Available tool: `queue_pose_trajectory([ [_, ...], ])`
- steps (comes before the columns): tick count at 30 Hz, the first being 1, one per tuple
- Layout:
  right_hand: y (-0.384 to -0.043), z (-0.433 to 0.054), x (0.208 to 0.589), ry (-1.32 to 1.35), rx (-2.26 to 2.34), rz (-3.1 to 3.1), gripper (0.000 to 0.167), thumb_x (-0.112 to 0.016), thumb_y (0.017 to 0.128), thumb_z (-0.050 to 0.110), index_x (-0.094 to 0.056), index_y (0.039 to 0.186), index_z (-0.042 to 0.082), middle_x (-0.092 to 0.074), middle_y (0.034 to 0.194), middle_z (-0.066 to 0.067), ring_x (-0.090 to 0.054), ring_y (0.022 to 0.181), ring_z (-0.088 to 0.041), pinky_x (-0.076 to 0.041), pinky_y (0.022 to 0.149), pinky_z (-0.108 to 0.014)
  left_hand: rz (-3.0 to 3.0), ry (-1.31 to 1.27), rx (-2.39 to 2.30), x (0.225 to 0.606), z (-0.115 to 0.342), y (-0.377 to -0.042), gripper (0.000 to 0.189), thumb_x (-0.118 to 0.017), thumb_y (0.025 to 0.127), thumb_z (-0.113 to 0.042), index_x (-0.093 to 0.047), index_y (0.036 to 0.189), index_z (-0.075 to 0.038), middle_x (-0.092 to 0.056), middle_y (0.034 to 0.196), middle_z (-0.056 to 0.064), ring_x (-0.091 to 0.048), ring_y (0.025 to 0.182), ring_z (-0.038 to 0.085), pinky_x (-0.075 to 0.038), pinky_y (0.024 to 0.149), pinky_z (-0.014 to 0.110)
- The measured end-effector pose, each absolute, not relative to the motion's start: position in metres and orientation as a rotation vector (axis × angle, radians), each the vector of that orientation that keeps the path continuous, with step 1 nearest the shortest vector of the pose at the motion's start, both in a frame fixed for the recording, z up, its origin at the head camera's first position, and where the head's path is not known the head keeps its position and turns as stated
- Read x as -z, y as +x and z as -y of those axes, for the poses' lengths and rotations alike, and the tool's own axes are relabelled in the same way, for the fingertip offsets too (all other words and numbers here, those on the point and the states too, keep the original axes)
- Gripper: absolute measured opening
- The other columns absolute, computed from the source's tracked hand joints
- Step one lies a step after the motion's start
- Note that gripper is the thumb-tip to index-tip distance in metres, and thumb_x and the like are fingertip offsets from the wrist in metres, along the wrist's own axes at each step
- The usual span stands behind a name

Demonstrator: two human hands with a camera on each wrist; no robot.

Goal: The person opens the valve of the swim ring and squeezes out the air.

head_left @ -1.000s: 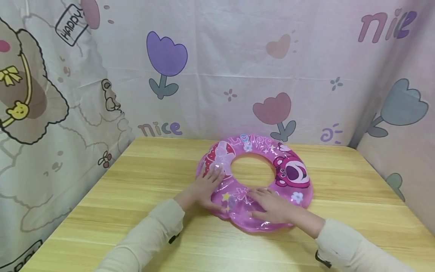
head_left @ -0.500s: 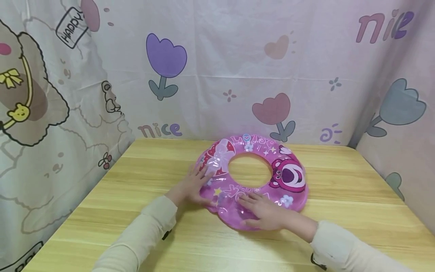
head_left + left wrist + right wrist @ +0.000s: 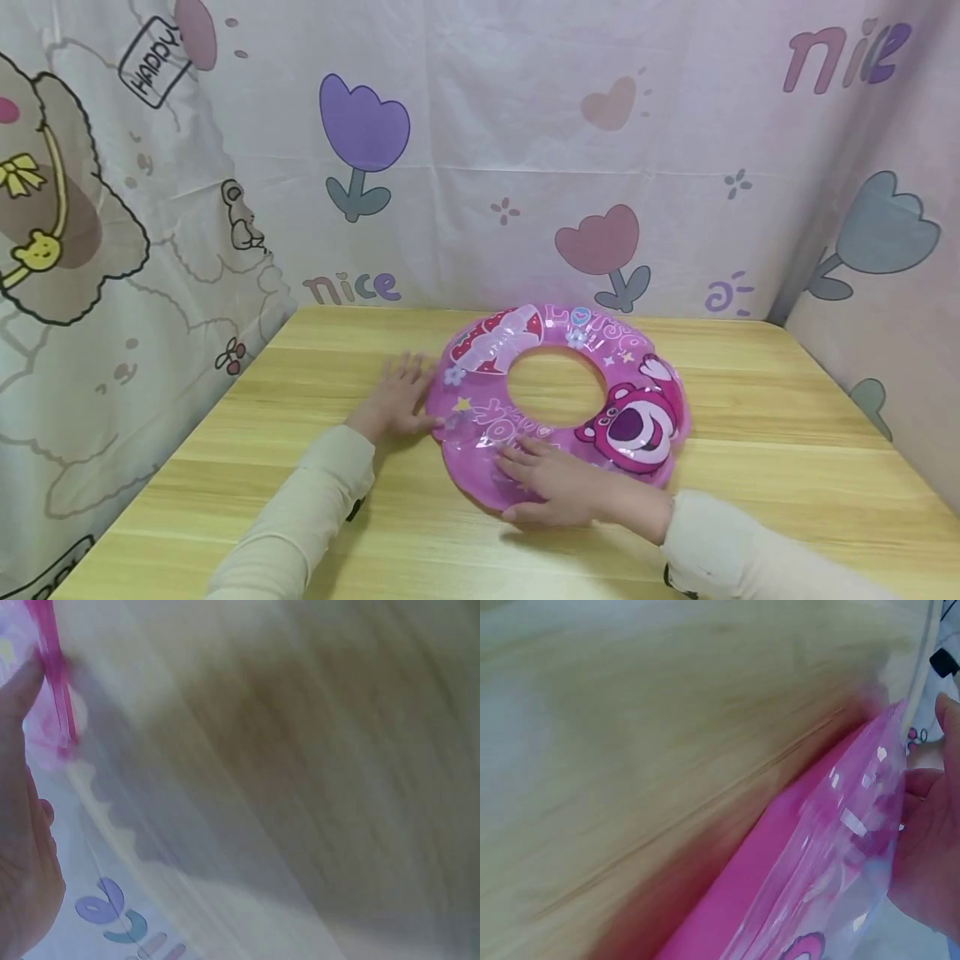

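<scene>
Head view: soft, fairly bright, even light, white glints on the glossy pink inflatable plastic ring [image 3: 472, 467], pale sheen low on the yellowish wood-grain table [image 3: 772, 433], shade in the right-hand fold of the white printed fabric backdrop [image 3: 480, 100], bare left hand [image 3: 392, 400] slightly blurred. Left wrist view dimmer, grain smeared, broad soft shadow. Right wrist view hazy, bluish-pale at left, plastic glints crisper.

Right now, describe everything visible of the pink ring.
The pink ring looks like shiny, partly see-through plastic, puffed up and creased in places, around an open round middle. It lies on the wood-grain table. Its prints include a bear face at right, a strawberry at far left, flowers and "LOTSO" lettering. The right hand rests on its near part; the left hand is at its left edge, the thumb apparently touching.
</scene>
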State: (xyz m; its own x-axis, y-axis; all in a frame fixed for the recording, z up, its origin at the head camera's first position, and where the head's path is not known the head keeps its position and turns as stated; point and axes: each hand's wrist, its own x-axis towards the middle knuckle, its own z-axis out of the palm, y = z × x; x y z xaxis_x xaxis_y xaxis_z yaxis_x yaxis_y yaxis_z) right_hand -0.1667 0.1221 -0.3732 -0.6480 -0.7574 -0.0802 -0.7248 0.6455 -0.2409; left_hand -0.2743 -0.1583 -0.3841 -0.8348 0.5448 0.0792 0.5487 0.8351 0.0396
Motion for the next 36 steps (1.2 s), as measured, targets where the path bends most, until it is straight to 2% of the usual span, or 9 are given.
queue_pose_trajectory([
  [10, -0.165, -0.102, 0.372, -1.368, 0.286, -2.625, 0.065, -0.046, 0.093, 0.047, -0.033, 0.144, 0.008, -0.03, 0.151, -0.01, -0.025, 0.14, -0.032, -0.025, 0.113, -0.046, 3.016, -0.636, -0.221, 0.386, 0.168, -0.285, 0.079, -0.04, 0.091, -0.056, -0.024, 0.145, -0.001, -0.019, 0.149, 0.03, -0.013, 0.139, 0.048, -0.007, 0.111, 0.063],
  [19, -0.165, -0.137, 0.368, -1.307, 0.284, -2.883, 0.072, -0.047, 0.091, 0.053, -0.032, 0.144, 0.006, -0.028, 0.152, -0.012, -0.023, 0.141, -0.032, -0.02, 0.113, -0.051, 2.896, -0.447, -0.076, 0.378, 0.159, -0.285, 0.065, -0.04, 0.096, -0.042, -0.028, 0.143, 0.001, -0.024, 0.149, 0.027, -0.021, 0.137, 0.047, -0.016, 0.11, 0.062],
  [20, -0.165, -0.143, 0.369, -1.31, 0.258, -2.928, 0.073, -0.047, 0.09, 0.054, -0.033, 0.144, 0.006, -0.03, 0.151, -0.013, -0.024, 0.141, -0.033, -0.02, 0.113, -0.052, 2.88, -0.456, -0.035, 0.375, 0.156, -0.284, 0.064, -0.039, 0.097, -0.041, -0.029, 0.143, 0.002, -0.023, 0.149, 0.027, -0.02, 0.138, 0.046, -0.015, 0.111, 0.061],
  [22, -0.166, -0.154, 0.371, -1.302, 0.24, -2.99, 0.076, -0.047, 0.089, 0.056, -0.033, 0.143, 0.005, -0.031, 0.15, -0.013, -0.024, 0.14, -0.034, -0.008, 0.117, -0.046, 2.849, -0.508, 0.027, 0.371, 0.148, -0.279, 0.063, -0.039, 0.097, -0.04, -0.029, 0.143, 0.003, -0.021, 0.15, 0.026, -0.02, 0.139, 0.044, -0.015, 0.112, 0.06],
  [25, -0.167, -0.169, 0.374, -1.296, 0.199, -3.069, 0.079, -0.046, 0.088, 0.059, -0.034, 0.143, 0.003, -0.033, 0.149, -0.015, -0.026, 0.139, -0.035, 0.01, 0.117, -0.033, 2.824, -0.631, 0.086, 0.368, 0.135, -0.267, 0.064, -0.039, 0.098, -0.039, -0.026, 0.143, 0.004, -0.018, 0.151, 0.025, -0.017, 0.14, 0.041, -0.014, 0.113, 0.057],
  [27, -0.167, -0.177, 0.375, -1.279, 0.194, -3.1, 0.08, -0.047, 0.087, 0.059, -0.034, 0.142, 0.002, -0.032, 0.149, -0.015, -0.025, 0.139, -0.036, 0.021, 0.112, -0.024, 2.798, -0.708, 0.13, 0.37, 0.125, -0.258, 0.064, -0.041, 0.097, -0.038, -0.027, 0.143, 0.004, -0.02, 0.151, 0.025, -0.017, 0.14, 0.041, -0.014, 0.113, 0.057],
  [32, -0.169, -0.192, 0.378, -1.249, 0.151, -3.153, 0.084, -0.048, 0.085, 0.063, -0.035, 0.142, 0.003, -0.029, 0.151, -0.015, -0.022, 0.14, -0.035, 0.023, 0.111, -0.024, 2.759, -0.866, 0.171, 0.375, 0.102, -0.236, 0.066, -0.043, 0.095, -0.039, -0.027, 0.143, 0.003, -0.02, 0.152, 0.022, -0.016, 0.141, 0.039, -0.012, 0.115, 0.055],
  [36, -0.173, -0.2, 0.381, -1.262, 0.105, -3.166, 0.087, -0.048, 0.083, 0.065, -0.034, 0.142, 0.003, -0.027, 0.151, -0.015, -0.007, 0.144, -0.027, 0.023, 0.112, -0.028, 2.763, -0.992, 0.214, 0.376, 0.083, -0.219, 0.07, -0.04, 0.095, -0.044, -0.021, 0.146, 0.001, -0.013, 0.154, 0.019, -0.012, 0.143, 0.038, -0.011, 0.115, 0.055],
])
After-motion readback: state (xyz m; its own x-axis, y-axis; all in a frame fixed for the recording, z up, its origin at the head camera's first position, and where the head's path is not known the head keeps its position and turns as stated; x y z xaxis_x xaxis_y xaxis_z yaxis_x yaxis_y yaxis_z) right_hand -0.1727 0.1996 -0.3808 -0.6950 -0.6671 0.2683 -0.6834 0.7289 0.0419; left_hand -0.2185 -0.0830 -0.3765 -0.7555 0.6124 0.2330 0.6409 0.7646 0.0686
